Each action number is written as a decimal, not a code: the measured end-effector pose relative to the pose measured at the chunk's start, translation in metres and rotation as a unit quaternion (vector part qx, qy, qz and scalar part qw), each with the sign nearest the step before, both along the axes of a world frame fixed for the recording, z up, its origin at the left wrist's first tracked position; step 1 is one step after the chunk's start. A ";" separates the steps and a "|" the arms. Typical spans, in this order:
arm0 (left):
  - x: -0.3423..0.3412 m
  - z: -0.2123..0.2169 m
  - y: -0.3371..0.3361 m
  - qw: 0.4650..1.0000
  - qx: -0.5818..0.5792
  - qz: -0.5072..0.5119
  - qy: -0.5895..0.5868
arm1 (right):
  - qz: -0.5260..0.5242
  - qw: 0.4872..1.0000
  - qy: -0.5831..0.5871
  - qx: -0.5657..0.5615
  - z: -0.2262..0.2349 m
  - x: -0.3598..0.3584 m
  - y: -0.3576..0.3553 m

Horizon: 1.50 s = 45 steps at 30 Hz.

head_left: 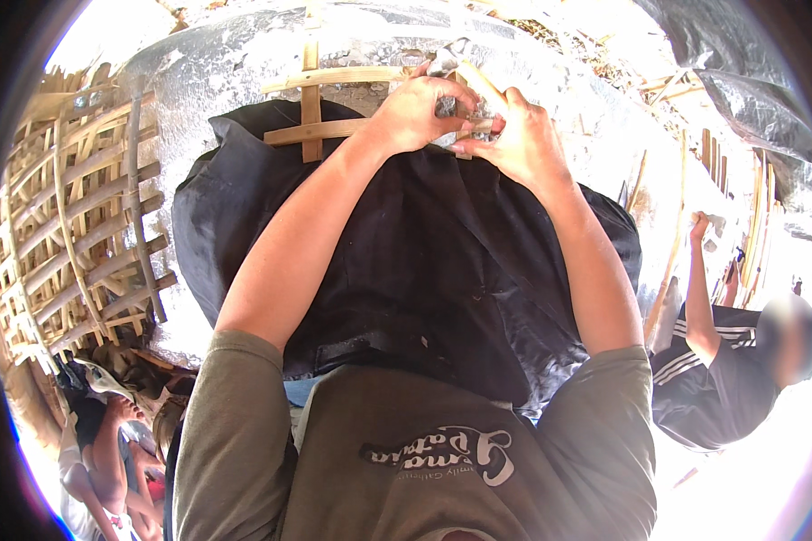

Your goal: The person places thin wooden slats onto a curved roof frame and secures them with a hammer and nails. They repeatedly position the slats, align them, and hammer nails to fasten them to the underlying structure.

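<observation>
My left hand and my right hand meet at the far edge of the dark cloth on my lap. Their fingers are curled and pinch a small, clear, plastic-looking strip between them. Beside it a pale wooden slat slants down toward my right fingers. Just beyond my left fingertips is a shiny grey piece whose kind I cannot make out. Light wooden slats cross as an open lattice frame left of my left hand, partly resting on the cloth. Bright glare washes out detail around the fingers.
Black cloth covers my legs. A stack of woven bamboo lattice panels stands at the left. Another person sits at the right with one arm raised. More people's limbs show at the lower left. Dark plastic sheeting hangs at the far right.
</observation>
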<state>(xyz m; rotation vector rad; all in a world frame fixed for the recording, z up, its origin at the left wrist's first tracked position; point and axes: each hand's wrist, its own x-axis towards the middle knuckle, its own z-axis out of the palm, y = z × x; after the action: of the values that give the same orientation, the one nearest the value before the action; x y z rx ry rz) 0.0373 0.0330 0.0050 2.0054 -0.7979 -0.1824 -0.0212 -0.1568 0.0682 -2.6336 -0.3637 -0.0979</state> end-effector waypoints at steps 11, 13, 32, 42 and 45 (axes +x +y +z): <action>0.004 0.005 0.004 0.999 0.040 -0.029 0.018 | -0.052 0.997 0.054 -0.002 -0.004 0.001 -0.004; 0.006 0.004 0.004 1.000 0.018 -0.021 -0.013 | -0.045 0.998 0.044 0.000 -0.005 0.004 -0.005; -0.004 0.018 0.003 0.998 0.050 -0.026 -0.013 | -0.051 0.995 0.086 0.020 0.003 0.003 -0.005; -0.001 0.020 0.004 0.995 0.087 -0.029 -0.038 | -0.056 0.994 0.091 0.012 0.004 0.003 -0.005; -0.001 0.022 0.005 0.992 0.107 -0.031 -0.062 | -0.059 0.994 0.090 0.005 0.004 0.003 -0.005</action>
<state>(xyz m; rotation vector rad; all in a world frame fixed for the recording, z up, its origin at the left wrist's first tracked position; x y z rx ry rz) 0.0363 0.0380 0.0270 2.2107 -0.9554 -0.1869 -0.0183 -0.1613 0.0724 -2.6269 -0.1464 0.0987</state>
